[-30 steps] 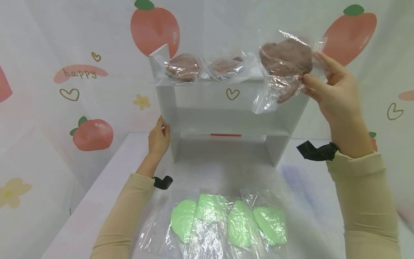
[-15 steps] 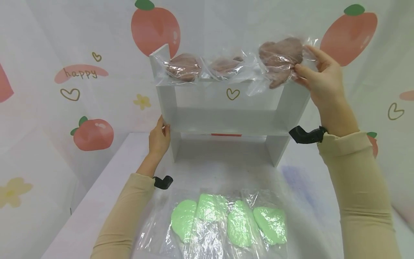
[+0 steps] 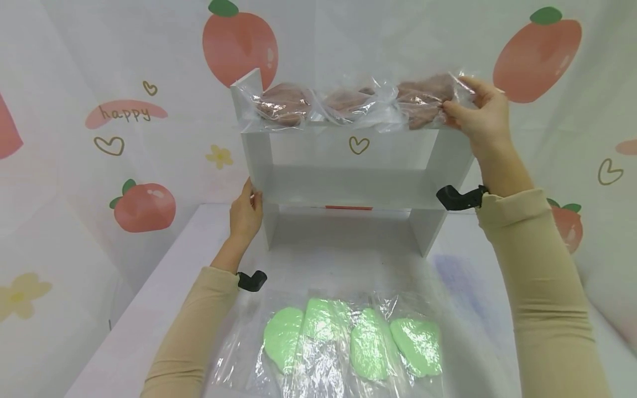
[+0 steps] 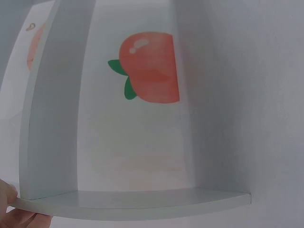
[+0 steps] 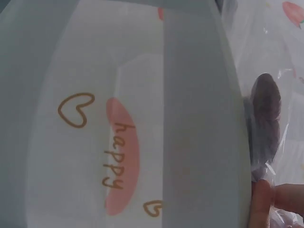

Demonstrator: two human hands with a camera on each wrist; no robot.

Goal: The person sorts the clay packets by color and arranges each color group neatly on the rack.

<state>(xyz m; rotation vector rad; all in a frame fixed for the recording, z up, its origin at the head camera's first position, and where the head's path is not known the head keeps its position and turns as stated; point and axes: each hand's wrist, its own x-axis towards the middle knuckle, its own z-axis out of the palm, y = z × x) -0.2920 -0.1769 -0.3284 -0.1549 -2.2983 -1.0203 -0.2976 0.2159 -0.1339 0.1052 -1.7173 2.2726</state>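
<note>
My right hand (image 3: 480, 119) pinches the right side of a clear plastic bag with a flattened brown lump (image 3: 423, 99), at the right end of the white shelf's top board. In the right wrist view, thumb and finger are at the bag's edge, and the brown lump (image 5: 267, 114) shows beside the board. Two similar bagged brown lumps, one at the left (image 3: 286, 105) and one in the middle (image 3: 348, 102), lie on the same board. My left hand (image 3: 245, 215) grips the left side panel of the white shelf (image 3: 348, 185), with the thumb on one side and fingers on the other.
Several flat green pieces (image 3: 369, 345) in clear bags lie in a row on the white table (image 3: 159, 298) in front of the shelf. A printed curtain (image 3: 164, 33) with fruit and hearts hangs behind. The shelf's left panel (image 3: 249, 91) rises above its top board.
My right hand has moved left and lowered the bagged brown lump from above the shelf to the top board. The left hand stays on the side panel.
</note>
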